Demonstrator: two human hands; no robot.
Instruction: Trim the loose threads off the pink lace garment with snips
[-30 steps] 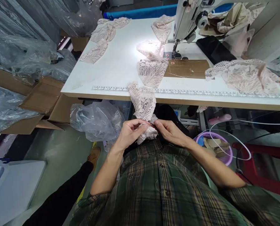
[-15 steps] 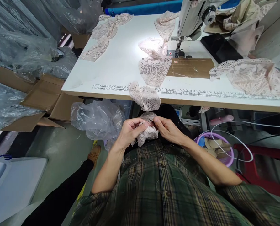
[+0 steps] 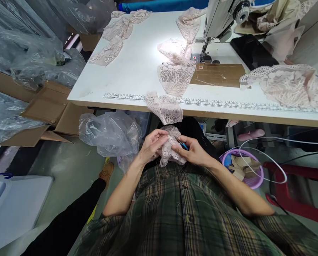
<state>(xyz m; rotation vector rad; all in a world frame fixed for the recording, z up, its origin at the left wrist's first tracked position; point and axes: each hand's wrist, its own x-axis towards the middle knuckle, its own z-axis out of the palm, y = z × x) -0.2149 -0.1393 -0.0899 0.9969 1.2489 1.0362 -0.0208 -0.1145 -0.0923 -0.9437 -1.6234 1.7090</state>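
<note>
Pale pink lace fabric (image 3: 172,151) is bunched over my lap. My left hand (image 3: 152,145) pinches its left side between thumb and fingers. In my right hand (image 3: 192,151) is a pair of thread snips (image 3: 184,146), of which a blue handle and a dark tip show; the rest is hidden by the fingers. The tip points left at the lace, and my right thumb lies against the cloth. From my lap the lace runs up over the table edge as a twisted strip (image 3: 175,78) to the sewing machine (image 3: 219,21).
The white sewing table (image 3: 121,78) has a ruler along its front edge. More lace pieces (image 3: 287,85) lie at its right and far left. A plastic bag (image 3: 110,133) hangs below the edge. Cardboard boxes (image 3: 49,103) stand left; a purple basket (image 3: 257,181) and a red stool (image 3: 303,199) are right.
My right hand has moved slightly right and down from the pinched lace, and the blue handle of the snips now shows in it. The lace between the hands has been turned and spread.
</note>
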